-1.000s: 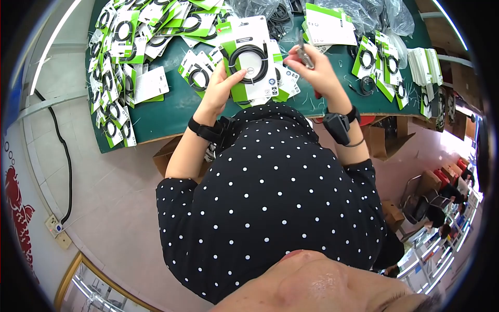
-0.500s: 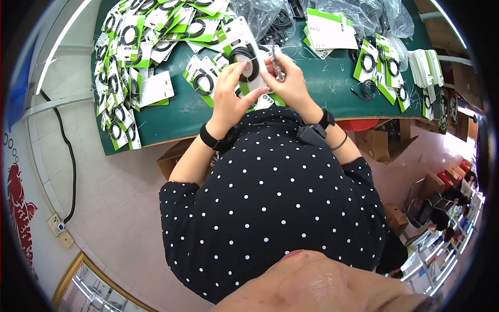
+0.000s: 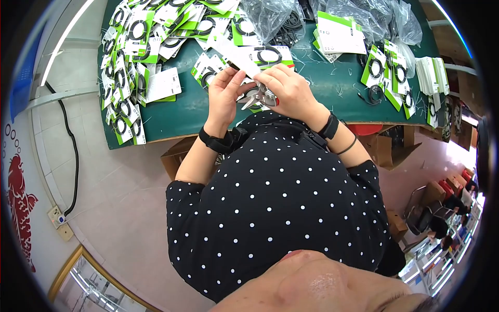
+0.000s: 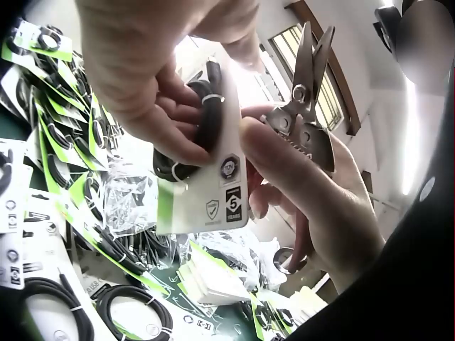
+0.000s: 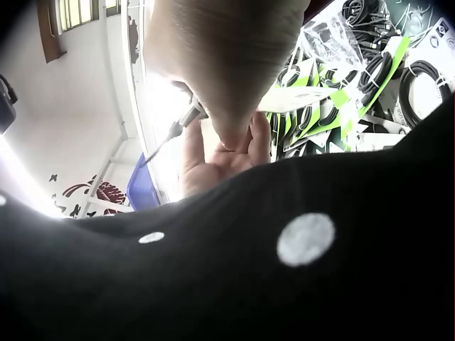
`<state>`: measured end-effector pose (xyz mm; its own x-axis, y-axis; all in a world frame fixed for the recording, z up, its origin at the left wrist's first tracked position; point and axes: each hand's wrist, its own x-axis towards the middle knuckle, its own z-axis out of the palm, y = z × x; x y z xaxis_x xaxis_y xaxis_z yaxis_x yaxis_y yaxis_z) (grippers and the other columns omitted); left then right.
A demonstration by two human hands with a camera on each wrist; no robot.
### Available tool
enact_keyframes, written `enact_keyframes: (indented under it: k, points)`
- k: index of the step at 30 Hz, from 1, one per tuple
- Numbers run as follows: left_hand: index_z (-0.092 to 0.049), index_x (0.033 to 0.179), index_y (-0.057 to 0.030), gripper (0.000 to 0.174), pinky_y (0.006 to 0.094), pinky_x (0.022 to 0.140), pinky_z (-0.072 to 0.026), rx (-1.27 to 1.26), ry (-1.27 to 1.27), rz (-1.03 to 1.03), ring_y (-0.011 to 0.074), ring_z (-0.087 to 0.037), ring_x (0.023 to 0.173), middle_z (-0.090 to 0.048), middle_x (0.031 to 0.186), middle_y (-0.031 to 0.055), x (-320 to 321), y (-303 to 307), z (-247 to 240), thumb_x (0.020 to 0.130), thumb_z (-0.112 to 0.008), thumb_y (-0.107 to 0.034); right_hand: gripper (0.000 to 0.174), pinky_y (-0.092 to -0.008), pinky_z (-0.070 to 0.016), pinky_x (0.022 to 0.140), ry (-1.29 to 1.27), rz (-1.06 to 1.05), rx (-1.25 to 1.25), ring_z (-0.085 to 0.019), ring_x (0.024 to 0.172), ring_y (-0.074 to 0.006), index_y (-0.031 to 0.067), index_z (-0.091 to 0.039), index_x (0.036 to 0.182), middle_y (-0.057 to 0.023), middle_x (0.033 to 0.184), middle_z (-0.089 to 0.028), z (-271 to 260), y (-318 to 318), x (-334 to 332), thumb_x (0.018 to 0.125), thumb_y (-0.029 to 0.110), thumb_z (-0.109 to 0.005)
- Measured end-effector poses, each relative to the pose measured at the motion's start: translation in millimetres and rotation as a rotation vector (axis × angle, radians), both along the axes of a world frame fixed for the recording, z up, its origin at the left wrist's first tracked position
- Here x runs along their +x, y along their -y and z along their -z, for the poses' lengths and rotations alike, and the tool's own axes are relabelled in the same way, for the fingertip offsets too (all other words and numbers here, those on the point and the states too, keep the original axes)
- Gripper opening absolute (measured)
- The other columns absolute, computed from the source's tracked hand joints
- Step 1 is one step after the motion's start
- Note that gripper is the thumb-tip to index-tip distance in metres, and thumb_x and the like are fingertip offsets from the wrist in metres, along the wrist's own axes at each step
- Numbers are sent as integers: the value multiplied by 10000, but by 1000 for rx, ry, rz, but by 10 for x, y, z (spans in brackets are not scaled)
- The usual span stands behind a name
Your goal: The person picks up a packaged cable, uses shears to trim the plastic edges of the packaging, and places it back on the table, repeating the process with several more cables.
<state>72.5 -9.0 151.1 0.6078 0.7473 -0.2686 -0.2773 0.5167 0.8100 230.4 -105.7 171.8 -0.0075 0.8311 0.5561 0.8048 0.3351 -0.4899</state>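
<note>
A carded black cable, coiled on its white and green backing card, is held between the two hands over the table's near edge. The left hand grips the coil and card, its fingers curled over the cable in the left wrist view. The right hand holds pruning shears with a coil spring and red handles; its thumb lies at the card's edge. In the head view the shears' blades point left toward the left hand, and the card stands tilted, nearly edge-on. The right wrist view shows mostly sleeve and the back of a hand.
Many carded cables are heaped on the left of the green table. Clear plastic bags, a stack of white cards, a loose coiled cable and upright cards stand toward the right. Cut tie scraps lie about.
The right hand has moved left with the shears to the card. The card has turned from face-up to a steep tilt, and the left hand has shifted its hold on it.
</note>
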Motion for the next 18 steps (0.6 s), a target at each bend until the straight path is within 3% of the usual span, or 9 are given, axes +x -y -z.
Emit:
enact_keyframes:
  k: [4,8,12,18]
  points:
    - [-598,981,14,181,323,744,-576,-61,56,-2,164,-629,882,-629,963,83,-13,-6,14,906,-603,-150,515,-358,-516,699,46,-74,-24,-609,833,-277,65,-581,1078,-91,900,-608,-65,23,-12,624,193,-787]
    - [-595,952,10,188,330,733,-581,-108,39,-82,173,-630,872,-626,947,90,4,-17,-13,903,-613,-170,465,-350,-514,690,-15,49,-74,-615,820,-262,53,-598,1032,-86,877,-617,-36,56,3,674,286,-783]
    - [-585,904,22,217,341,721,-586,-41,-23,-156,182,-627,845,-613,904,101,3,21,18,891,-633,-189,428,-336,-508,660,11,210,-322,-618,780,-251,42,-614,962,-87,830,-621,30,93,39,731,378,-746]
    - [-565,838,44,269,352,715,-592,-33,-82,-191,183,-614,796,-580,846,98,19,20,69,868,-665,-204,551,-327,-499,618,138,235,-396,-612,714,-241,29,-617,906,-92,769,-605,50,114,48,714,539,-698]
